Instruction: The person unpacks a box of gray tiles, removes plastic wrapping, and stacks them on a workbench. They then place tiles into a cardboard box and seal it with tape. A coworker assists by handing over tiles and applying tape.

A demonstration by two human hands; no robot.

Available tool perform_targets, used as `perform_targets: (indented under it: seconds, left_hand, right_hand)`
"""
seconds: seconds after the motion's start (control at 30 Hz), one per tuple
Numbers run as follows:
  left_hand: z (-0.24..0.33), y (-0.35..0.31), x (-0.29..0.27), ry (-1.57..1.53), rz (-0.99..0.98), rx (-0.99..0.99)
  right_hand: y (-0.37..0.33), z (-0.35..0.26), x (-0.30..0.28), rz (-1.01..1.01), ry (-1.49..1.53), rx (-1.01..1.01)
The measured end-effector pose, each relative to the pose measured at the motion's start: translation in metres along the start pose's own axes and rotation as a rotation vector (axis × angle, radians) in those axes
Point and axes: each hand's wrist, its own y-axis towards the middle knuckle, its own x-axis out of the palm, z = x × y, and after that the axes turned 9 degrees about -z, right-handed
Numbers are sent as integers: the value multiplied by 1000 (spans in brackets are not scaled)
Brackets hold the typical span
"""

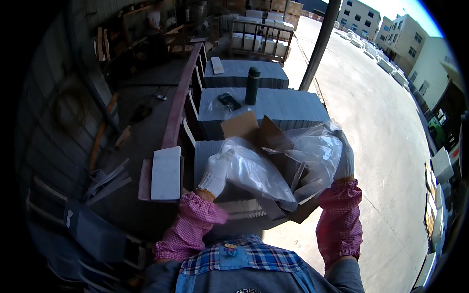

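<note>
A cardboard box (239, 126) with its flaps up stands in front of me, and a clear plastic bag (254, 173) spreads out of its top on both sides. White work gloves cover both hands. At the box's left, my left hand (217, 171) is closed on the bag's left edge. My right hand (346, 155) grips the bag's far right part, raised a little higher; its fingertips are partly hidden by the film. What lies inside the box is hidden under the plastic.
Beyond the box are stacks of grey slabs (288, 103), with a dark green bottle (252, 87) and a dark object (228, 101) in plastic on top. A white slab (166, 173) lies by the reddish rail (179, 107) at left. A post (320, 46) stands at far right.
</note>
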Motion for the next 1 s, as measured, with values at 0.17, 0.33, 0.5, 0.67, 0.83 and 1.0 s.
perform_targets:
  seconds: [0.17, 0.33, 0.5, 0.67, 0.83, 1.0]
  left_hand:
    - [3, 1, -10, 242, -89, -35]
    - [4, 3, 8, 262, -115, -88]
    - [11, 1, 27, 628, -277, 123]
    - [7, -3, 31, 228, -133, 105]
    - [1, 0, 2, 16, 99, -22]
    - [1, 2, -7, 60, -83, -60]
  right_hand:
    - [-19, -82, -12, 173, -147, -427]
    - [-15, -9, 20, -41, -1419, -317]
    - [-16, 81, 70, -448, -1713, 27]
    - [1, 87, 49, -494, -1487, 6]
    - [11, 21, -18, 254, -2162, -416]
    - [1, -9, -7, 211, -2061, -496]
